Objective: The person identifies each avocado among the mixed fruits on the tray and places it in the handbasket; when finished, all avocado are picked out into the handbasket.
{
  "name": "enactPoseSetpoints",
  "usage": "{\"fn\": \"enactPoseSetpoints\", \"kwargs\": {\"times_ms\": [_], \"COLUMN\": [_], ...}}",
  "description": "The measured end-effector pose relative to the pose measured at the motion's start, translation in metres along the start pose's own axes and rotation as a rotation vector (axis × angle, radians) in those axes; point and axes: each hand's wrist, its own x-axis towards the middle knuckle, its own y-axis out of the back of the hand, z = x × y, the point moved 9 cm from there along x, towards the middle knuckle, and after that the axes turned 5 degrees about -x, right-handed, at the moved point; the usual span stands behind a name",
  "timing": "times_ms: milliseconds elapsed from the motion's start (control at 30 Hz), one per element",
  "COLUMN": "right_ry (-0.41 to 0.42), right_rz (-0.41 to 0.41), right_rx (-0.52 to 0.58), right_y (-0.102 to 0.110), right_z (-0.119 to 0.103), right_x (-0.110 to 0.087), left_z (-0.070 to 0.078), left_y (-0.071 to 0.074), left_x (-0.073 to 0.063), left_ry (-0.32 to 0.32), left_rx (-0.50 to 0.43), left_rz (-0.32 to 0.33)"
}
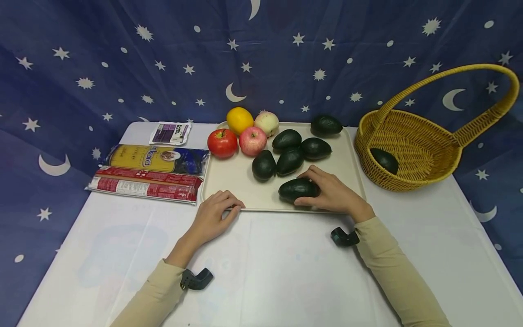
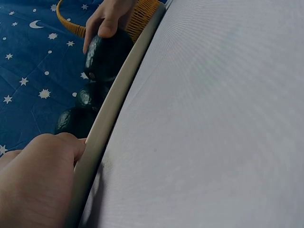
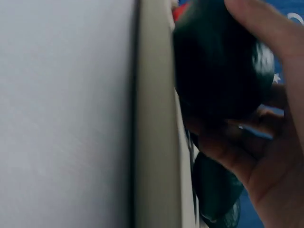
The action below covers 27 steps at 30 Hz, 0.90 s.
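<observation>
On the right part of the cream tray [image 1: 229,190], near its front rim, my right hand [image 1: 333,193] holds a dark green avocado [image 1: 296,190] between thumb and fingers. The right wrist view shows the thumb over one side of this avocado [image 3: 218,61] and the fingers round the other. Several more avocados [image 1: 289,161] lie just behind it on the tray. My left hand [image 1: 214,215] rests at the tray's front left rim, fingers loosely bent over the edge and holding nothing. In the left wrist view its fingertips lie right at the rim [image 2: 111,102].
A tomato [image 1: 222,143], a pink apple [image 1: 253,141], a pale fruit [image 1: 267,123] and a yellow-orange fruit [image 1: 239,121] sit at the tray's back left. Food packets [image 1: 155,159] lie left of the tray. To the right stands a tall-handled wicker basket [image 1: 421,131] with one avocado inside [image 1: 384,161].
</observation>
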Motion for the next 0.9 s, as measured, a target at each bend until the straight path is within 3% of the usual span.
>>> {"fn": "enactPoseSetpoints", "kwargs": {"times_ms": [567, 900], "right_ry": [-0.028, -0.104], "right_rz": [-0.055, -0.033], "right_rx": [0.214, 0.243], "right_y": [0.027, 0.045], "right_z": [0.014, 0.032], "right_x": [-0.013, -0.023], "left_z": [0.002, 0.001], "left_y": [0.002, 0.001], "left_x": [0.000, 0.000], "left_ry": [0.001, -0.009], "left_rx": [-0.007, -0.009], "left_rz": [0.000, 0.000]}}
